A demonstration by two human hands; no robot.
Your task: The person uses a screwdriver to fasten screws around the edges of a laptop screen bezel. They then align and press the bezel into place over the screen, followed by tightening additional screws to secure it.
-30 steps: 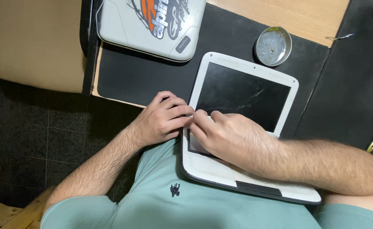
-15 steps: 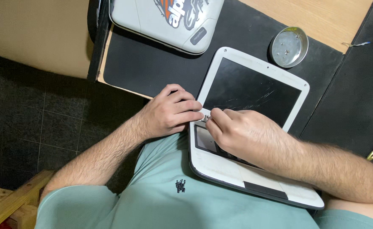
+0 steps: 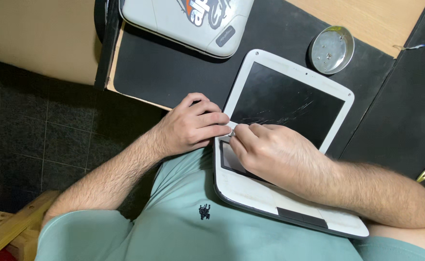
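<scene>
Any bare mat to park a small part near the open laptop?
Bare black mat lies between the closed grey laptop, the open white laptop and the left hand. Crowded at the hinge corner, where left hand and right hand meet; round metal dish sits beyond the lid.

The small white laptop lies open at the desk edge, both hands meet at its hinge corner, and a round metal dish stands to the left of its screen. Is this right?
Not quite: the head view shows the round metal dish beyond the screen's upper right corner, not on its left. The rest holds: the small white laptop lies open, and the left hand and right hand meet at its hinge corner.
</scene>
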